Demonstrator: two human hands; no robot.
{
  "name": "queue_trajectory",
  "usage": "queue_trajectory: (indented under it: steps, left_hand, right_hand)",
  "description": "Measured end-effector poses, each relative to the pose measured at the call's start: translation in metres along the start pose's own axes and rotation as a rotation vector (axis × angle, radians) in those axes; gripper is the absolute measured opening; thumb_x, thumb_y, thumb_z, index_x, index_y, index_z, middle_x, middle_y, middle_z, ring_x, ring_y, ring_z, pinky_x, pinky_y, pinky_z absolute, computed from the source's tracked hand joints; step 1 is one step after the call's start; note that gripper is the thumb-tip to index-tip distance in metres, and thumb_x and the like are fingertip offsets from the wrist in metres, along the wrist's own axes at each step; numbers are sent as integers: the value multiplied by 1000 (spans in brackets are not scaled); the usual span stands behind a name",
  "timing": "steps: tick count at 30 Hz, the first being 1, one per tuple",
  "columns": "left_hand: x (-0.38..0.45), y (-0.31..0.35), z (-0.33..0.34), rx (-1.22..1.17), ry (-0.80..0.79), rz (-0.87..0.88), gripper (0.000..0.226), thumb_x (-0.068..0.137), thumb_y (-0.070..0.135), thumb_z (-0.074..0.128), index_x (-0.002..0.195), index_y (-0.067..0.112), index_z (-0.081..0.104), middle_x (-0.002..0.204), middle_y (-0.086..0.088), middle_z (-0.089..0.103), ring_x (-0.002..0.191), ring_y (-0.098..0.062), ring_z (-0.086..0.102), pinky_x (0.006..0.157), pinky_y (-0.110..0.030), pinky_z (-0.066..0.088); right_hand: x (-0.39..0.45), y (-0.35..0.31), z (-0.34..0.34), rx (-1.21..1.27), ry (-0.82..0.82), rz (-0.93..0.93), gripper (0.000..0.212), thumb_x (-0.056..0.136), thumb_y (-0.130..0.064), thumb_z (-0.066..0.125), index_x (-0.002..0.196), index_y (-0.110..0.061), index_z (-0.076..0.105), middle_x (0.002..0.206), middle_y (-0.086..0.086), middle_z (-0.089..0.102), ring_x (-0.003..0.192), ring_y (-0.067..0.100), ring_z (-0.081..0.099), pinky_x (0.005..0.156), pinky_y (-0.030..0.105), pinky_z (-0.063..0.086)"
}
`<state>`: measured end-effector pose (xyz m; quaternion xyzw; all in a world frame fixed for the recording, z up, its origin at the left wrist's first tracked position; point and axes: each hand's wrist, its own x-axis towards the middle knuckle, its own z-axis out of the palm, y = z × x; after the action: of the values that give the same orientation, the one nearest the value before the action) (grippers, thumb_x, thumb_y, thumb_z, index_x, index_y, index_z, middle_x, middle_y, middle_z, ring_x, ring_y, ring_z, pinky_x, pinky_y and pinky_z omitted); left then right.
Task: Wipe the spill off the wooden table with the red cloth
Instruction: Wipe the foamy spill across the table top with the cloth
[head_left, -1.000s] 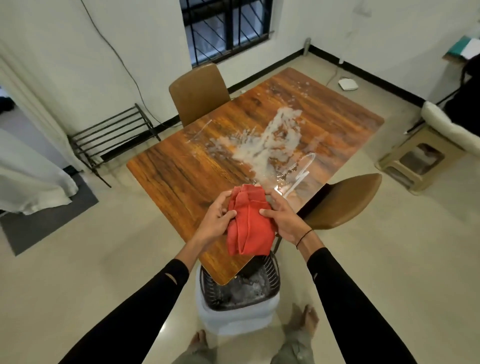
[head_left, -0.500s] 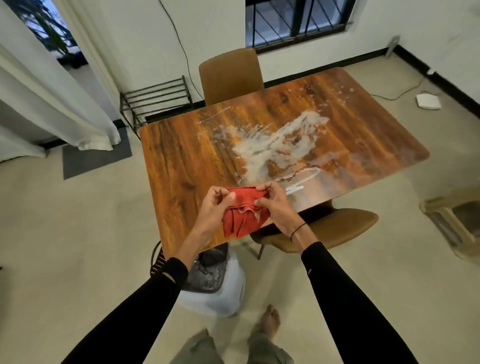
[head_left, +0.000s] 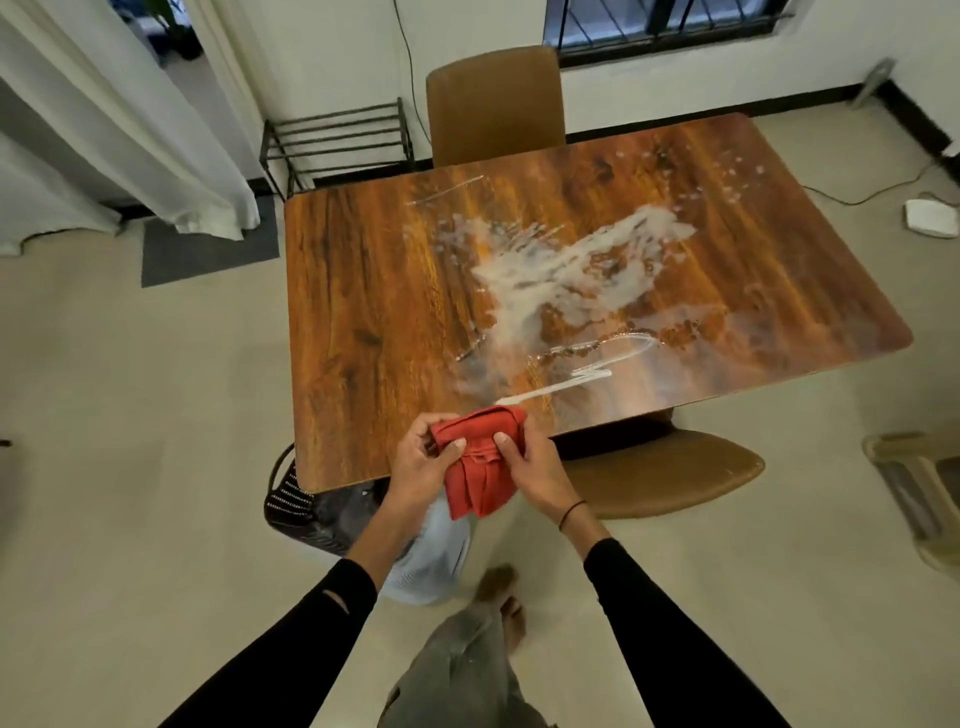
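The red cloth (head_left: 480, 462) is bunched and folded, held in the air just over the near edge of the wooden table (head_left: 374, 312). My left hand (head_left: 418, 462) grips its left side and my right hand (head_left: 530, 467) grips its right side. A white, foamy spill (head_left: 556, 275) spreads across the middle of the table, with thin streaks running toward the near edge, just beyond the cloth.
A brown chair (head_left: 496, 104) stands at the table's far side and another brown chair (head_left: 665, 473) at the near right. A dark basket on a pale bin (head_left: 311, 514) sits under the near left corner. A metal rack (head_left: 337, 140) and curtains (head_left: 104, 130) lie far left.
The view has swung so the table lies squarer ahead. Both hands keep hold of the cloth, which has been regathered into a tighter bundle at the near table edge.
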<state>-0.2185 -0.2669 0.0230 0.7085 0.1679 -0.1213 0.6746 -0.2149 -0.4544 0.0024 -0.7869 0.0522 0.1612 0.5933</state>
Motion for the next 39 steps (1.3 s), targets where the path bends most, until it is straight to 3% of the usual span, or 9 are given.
queue_trajectory:
  steps: [6, 9, 15, 19, 23, 26, 29, 33, 39]
  left_hand:
    - [26, -20, -4, -11, 24, -82, 26, 103, -8, 70, 117, 12, 60, 116, -13, 68, 107, -33, 66, 82, -38, 62]
    - [45, -25, -6, 14, 24, -95, 23, 105, -3, 70, 119, 12, 59, 122, -22, 68, 110, -46, 69, 89, -60, 63]
    - [81, -38, -17, 141, 25, -81, 21, 109, -2, 65, 122, 11, 55, 125, -27, 66, 116, -52, 68, 92, -69, 60]
    - [93, -55, -37, 259, 106, -46, 23, 108, -1, 66, 125, 13, 57, 113, 0, 70, 106, -28, 74, 95, -59, 63]
    - [102, -72, -67, 405, 183, -28, 43, 106, -6, 62, 145, 11, 54, 142, -5, 63, 135, -25, 64, 117, -55, 54]
    - [110, -86, -91, 499, 332, -99, 61, 104, -9, 58, 158, 17, 48, 163, -10, 48, 152, -25, 48, 130, -51, 41]
    - [108, -103, -112, 535, 509, -101, 47, 110, 4, 58, 155, 17, 51, 155, -8, 53, 140, -19, 53, 119, -43, 50]
    - [105, -121, -120, 548, 658, -31, 33, 114, 21, 51, 146, 14, 57, 144, -9, 60, 135, -27, 57, 117, -53, 49]
    - [120, -118, -90, 619, 584, 42, 39, 119, 29, 40, 152, 13, 55, 157, -10, 55, 146, -18, 46, 123, -19, 27]
  right_hand:
    - [34, 3, 2, -446, -103, -82, 44, 122, -48, 37, 151, -14, 41, 124, 6, 65, 102, 32, 71, 80, 45, 59]
    - [55, 7, 4, -551, -89, -48, 54, 123, -47, 33, 162, -9, 36, 134, 17, 67, 112, 38, 69, 94, 56, 59]
    - [101, 17, 26, -766, -123, 24, 50, 124, -43, 31, 161, -10, 36, 136, 21, 68, 110, 43, 72, 90, 50, 57]
    - [126, 32, 55, -908, -156, 4, 47, 123, -47, 32, 156, -15, 38, 136, 15, 69, 103, 40, 76, 78, 43, 53]
    - [140, 46, 90, -1055, -186, -119, 66, 121, -54, 35, 174, -16, 30, 168, 19, 46, 145, 38, 55, 114, 50, 49]
    - [151, 53, 111, -1118, -285, -382, 76, 120, -58, 33, 184, -21, 13, 187, 25, 14, 173, 44, 20, 139, 63, 13]
    - [161, 58, 135, -1159, -427, -642, 81, 117, -69, 30, 184, -29, 11, 189, 22, 1, 177, 42, 5, 138, 73, 0]
    - [164, 69, 154, -1223, -405, -678, 80, 117, -64, 33, 184, -27, 11, 190, 21, 2, 176, 40, 7, 133, 80, 6]
    - [200, 65, 138, -1173, -338, -723, 70, 119, -47, 35, 184, -29, 15, 190, 16, 8, 177, 34, 9, 135, 76, 7]
